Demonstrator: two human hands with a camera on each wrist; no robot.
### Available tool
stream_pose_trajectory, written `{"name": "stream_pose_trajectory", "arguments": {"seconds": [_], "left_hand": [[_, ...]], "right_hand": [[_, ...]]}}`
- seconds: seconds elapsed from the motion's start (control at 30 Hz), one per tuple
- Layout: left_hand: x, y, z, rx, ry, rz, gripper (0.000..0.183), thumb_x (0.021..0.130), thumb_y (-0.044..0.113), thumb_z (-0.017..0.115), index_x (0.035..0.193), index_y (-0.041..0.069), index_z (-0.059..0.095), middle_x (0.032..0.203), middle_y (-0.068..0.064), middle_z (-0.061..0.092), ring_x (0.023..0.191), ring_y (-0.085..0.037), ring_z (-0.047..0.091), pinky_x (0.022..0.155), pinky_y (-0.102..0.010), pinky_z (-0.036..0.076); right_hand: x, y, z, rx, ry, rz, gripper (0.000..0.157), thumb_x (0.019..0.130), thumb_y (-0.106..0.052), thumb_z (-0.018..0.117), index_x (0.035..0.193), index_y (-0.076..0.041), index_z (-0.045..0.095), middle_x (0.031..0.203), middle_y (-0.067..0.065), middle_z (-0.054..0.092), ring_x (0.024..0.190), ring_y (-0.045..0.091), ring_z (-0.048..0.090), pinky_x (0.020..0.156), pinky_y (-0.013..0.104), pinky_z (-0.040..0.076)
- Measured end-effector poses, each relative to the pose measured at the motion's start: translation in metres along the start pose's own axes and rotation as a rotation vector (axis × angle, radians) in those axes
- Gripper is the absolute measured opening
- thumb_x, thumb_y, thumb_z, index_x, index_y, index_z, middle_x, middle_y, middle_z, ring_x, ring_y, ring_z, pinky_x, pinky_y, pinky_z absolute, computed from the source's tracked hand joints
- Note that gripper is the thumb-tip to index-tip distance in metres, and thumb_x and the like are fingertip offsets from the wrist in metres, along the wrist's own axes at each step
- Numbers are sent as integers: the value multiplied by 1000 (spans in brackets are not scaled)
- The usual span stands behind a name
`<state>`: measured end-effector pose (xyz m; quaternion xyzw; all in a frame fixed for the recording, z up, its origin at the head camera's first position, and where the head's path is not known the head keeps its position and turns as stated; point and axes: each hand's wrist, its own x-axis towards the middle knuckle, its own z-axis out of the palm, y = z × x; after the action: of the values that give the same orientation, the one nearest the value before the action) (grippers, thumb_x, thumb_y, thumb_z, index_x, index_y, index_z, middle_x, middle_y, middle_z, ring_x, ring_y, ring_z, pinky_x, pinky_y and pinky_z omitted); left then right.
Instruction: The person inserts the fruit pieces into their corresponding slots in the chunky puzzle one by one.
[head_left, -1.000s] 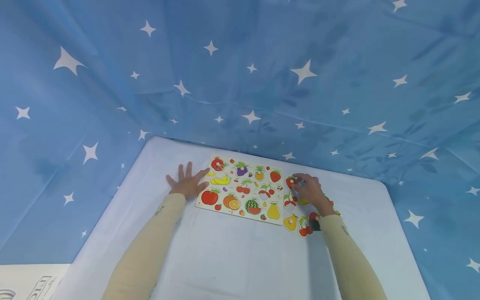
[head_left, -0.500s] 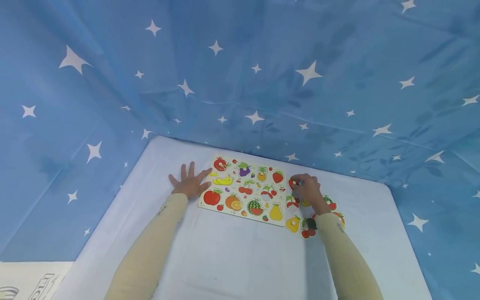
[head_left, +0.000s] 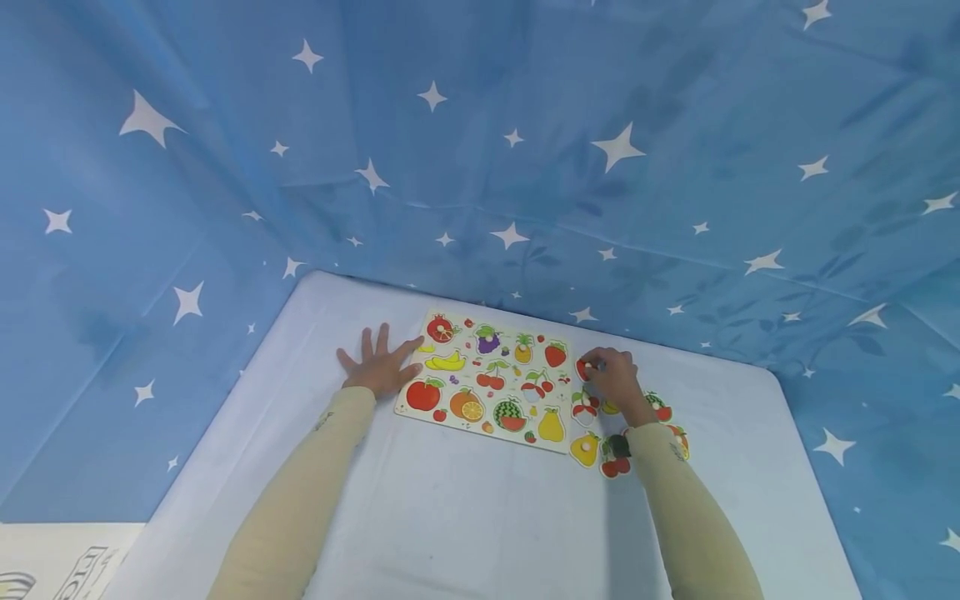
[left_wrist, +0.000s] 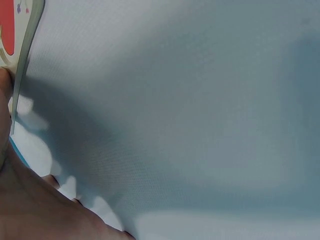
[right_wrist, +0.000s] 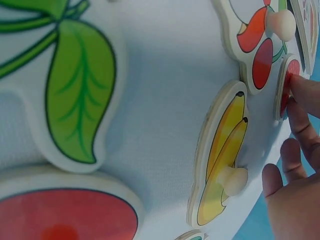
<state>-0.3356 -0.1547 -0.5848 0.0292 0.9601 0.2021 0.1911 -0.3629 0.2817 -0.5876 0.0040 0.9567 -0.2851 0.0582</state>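
Observation:
A fruit puzzle board (head_left: pixel 457 379) lies on the white-covered table. Spread-fingered, my left hand (head_left: pixel 378 371) rests at its left side, fingertips over the board's edge; the left wrist view shows only part of that hand (left_wrist: pixel 45 205) by the board's corner. Just off the board's right edge, my right hand (head_left: pixel 617 379) pinches the knob of a red strawberry puzzle piece (head_left: pixel 582 369). In the right wrist view its thumb and finger meet at this red piece (right_wrist: pixel 289 80). Knobbed pomegranate (head_left: pixel 440 328), grape (head_left: pixel 487 339) and pineapple (head_left: pixel 523 348) pieces sit in the board.
Loose puzzle pieces lie right of the board: a red-and-white fruit (head_left: pixel 585 410), a pear (head_left: pixel 585 450), cherries (head_left: pixel 616 467), a watermelon (head_left: pixel 659 407), an orange (head_left: pixel 681 443) and a banana (right_wrist: pixel 222 160). A blue star-patterned cloth (head_left: pixel 480 167) hangs behind the table (head_left: pixel 480 517).
My right thumb and fingers have closed from hovering around the strawberry piece to pinching it. The left hand stays on the board's edge; the head view has shifted slightly.

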Motion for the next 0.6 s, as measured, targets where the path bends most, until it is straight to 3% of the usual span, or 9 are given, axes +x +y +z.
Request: {"name": "stream_pose_trajectory", "arguments": {"seconds": [0.27, 0.6], "left_hand": [[1, -2, 1, -6, -2, 4, 69, 109, 48, 55, 171, 35, 28, 176, -24, -10, 158, -54, -17, 110, -88, -7], [4, -4, 3, -12, 5, 11, 69, 109, 48, 54, 171, 35, 29, 177, -24, -9, 158, -54, -16, 110, -88, -8]], "right_hand": [[1, -4, -3, 9, -6, 58, 23, 104, -7, 66, 124, 2, 73, 127, 23, 64, 125, 42, 41, 113, 71, 24], [4, -10, -7, 25, 37, 1, 20, 104, -6, 66, 120, 4, 74, 120, 22, 66, 124, 42, 41, 113, 71, 23]]}}
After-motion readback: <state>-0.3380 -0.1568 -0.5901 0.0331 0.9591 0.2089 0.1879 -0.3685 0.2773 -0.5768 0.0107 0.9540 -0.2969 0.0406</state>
